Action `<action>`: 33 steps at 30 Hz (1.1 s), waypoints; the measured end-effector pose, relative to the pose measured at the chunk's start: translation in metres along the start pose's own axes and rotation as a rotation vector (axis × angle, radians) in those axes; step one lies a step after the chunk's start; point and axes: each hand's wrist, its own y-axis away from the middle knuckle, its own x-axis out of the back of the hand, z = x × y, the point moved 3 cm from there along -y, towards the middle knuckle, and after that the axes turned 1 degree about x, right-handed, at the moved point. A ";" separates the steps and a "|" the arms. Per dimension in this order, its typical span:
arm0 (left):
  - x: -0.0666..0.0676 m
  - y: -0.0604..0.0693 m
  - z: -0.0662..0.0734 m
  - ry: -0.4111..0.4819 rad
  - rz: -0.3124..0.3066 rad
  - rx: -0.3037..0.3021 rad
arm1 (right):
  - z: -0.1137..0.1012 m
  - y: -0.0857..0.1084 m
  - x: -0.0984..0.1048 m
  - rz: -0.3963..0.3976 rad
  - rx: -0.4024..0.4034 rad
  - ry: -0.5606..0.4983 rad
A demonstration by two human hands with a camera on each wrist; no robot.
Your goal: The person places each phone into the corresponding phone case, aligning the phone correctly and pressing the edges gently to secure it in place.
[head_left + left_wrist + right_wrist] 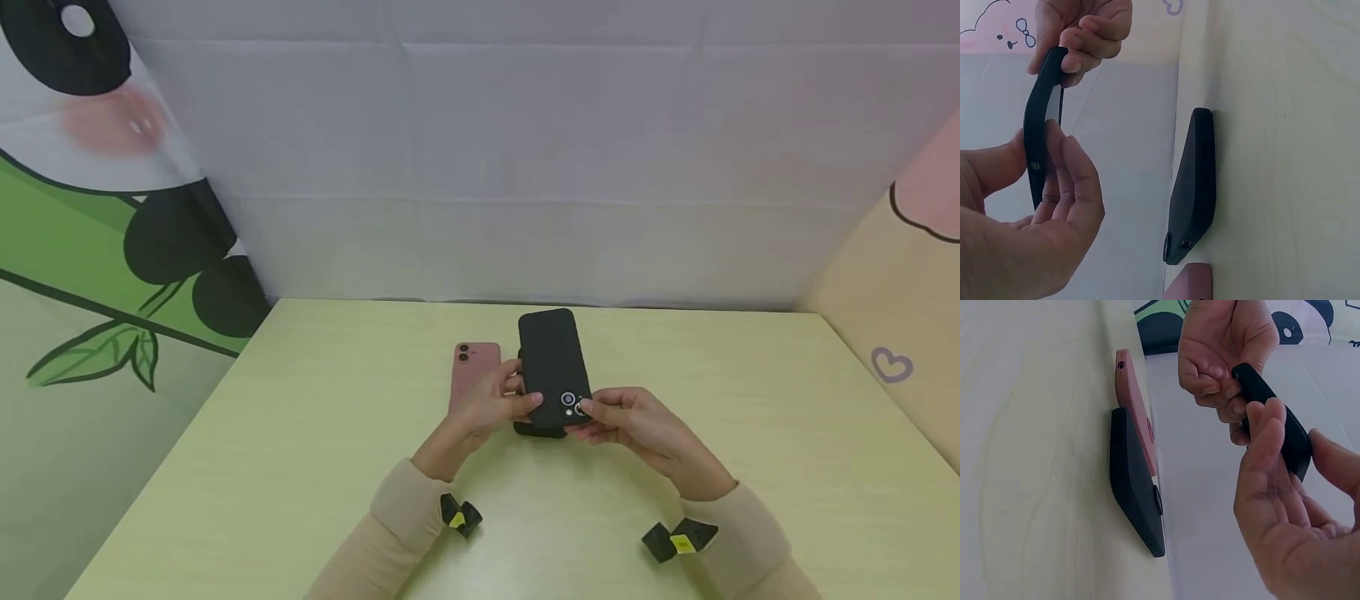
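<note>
Both hands hold a phone in a black case above the table, its back with round camera rings facing up. My left hand grips its left edge, thumb on the back and fingers underneath. At the lower right corner, by the camera rings, my right hand pinches it with thumb and fingers. In the left wrist view the case looks bent, and a pale strip shows beside it. Another black phone lies on the table below, mostly hidden in the head view. Left of it lies a pink phone, partly behind my left hand.
The pale wooden table reaches back to a white sheet wall. Printed panels with cartoon drawings stand at the left and right. A small black-and-yellow device sits on each wrist.
</note>
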 end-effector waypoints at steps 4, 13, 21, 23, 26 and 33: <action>0.001 0.000 0.000 -0.019 -0.051 0.006 | -0.002 0.001 0.003 0.029 -0.011 0.081; 0.000 0.003 0.002 -0.073 -0.246 0.006 | -0.006 0.003 0.012 0.231 -0.010 0.029; 0.000 0.006 0.004 -0.092 -0.296 0.033 | -0.010 0.003 0.010 0.297 0.026 0.008; 0.001 0.006 0.005 -0.094 -0.288 0.034 | -0.011 0.004 0.009 0.326 0.031 -0.002; 0.002 0.005 0.004 -0.083 -0.221 0.068 | -0.013 0.006 0.007 0.373 0.031 -0.039; 0.004 0.003 -0.003 0.000 -0.086 0.152 | -0.014 0.007 0.005 0.455 0.063 -0.158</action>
